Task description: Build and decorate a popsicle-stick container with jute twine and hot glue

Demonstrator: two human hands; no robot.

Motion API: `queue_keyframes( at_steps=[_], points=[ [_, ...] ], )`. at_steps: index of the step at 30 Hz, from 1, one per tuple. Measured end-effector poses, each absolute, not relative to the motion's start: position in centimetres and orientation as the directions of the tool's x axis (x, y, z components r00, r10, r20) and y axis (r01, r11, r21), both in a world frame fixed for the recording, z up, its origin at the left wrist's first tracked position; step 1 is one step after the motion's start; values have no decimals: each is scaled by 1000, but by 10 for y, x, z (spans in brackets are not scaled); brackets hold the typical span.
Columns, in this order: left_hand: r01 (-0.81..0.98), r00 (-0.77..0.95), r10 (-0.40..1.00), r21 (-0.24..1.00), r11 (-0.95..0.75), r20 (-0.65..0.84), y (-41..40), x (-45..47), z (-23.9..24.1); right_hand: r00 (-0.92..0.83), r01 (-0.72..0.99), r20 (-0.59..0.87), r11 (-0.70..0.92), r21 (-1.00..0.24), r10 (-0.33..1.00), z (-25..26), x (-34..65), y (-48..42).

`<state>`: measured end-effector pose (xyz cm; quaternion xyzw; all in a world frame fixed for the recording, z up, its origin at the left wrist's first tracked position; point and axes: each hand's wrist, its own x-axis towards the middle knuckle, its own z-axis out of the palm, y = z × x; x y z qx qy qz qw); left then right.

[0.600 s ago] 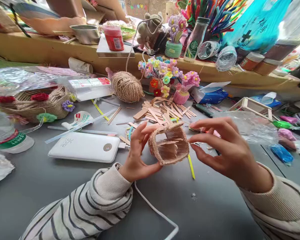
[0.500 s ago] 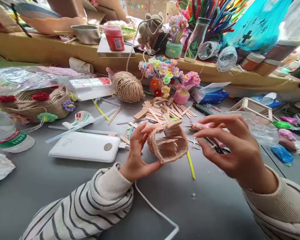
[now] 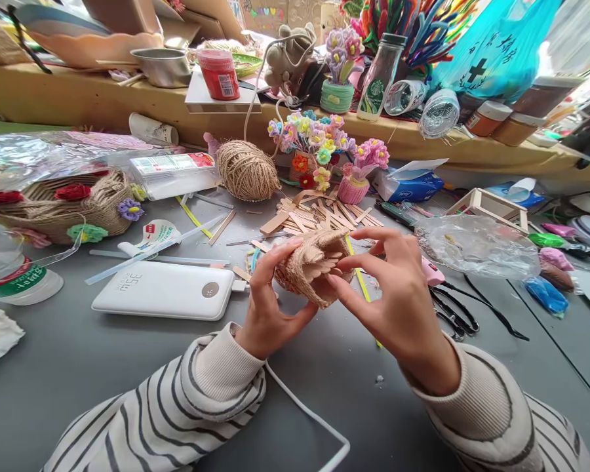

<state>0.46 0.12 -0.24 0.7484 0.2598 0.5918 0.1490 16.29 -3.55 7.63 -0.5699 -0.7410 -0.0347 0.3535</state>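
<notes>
My left hand (image 3: 270, 301) is wrapped round a small twine-covered box (image 3: 302, 272), its fingers on the upper side and the thumb beneath. The box lies tilted, with its open mouth towards the right. Several pale wooden sticks (image 3: 319, 261) show inside it. At that mouth is my right hand (image 3: 393, 282), with thumb and index finger close together beside the stick ends. Whatever lies between those fingertips is too small to make out. Just behind the box spreads a pile of loose wooden sticks (image 3: 324, 213).
A white power bank (image 3: 162, 292) with a white cable lies on the left. A ball of twine (image 3: 248, 170) and crocheted flowers (image 3: 314, 137) stand at the back. On the right are a clear plastic bag (image 3: 476, 246) and black cords (image 3: 455, 311). A yellow strip (image 3: 361, 278) runs behind my right hand.
My right hand has moved left from apart to the box's mouth, and its fingers have come together there. The box has turned in my left hand, so less of its inside shows.
</notes>
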Motion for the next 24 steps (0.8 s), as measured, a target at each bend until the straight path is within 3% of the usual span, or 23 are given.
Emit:
queue_keyframes(
  at_steps=[24],
  points=[
    [242,141,561,521,-818,816,-1,5,-3,-8,867,532,271,-419,847,64,150,-30]
  ],
)
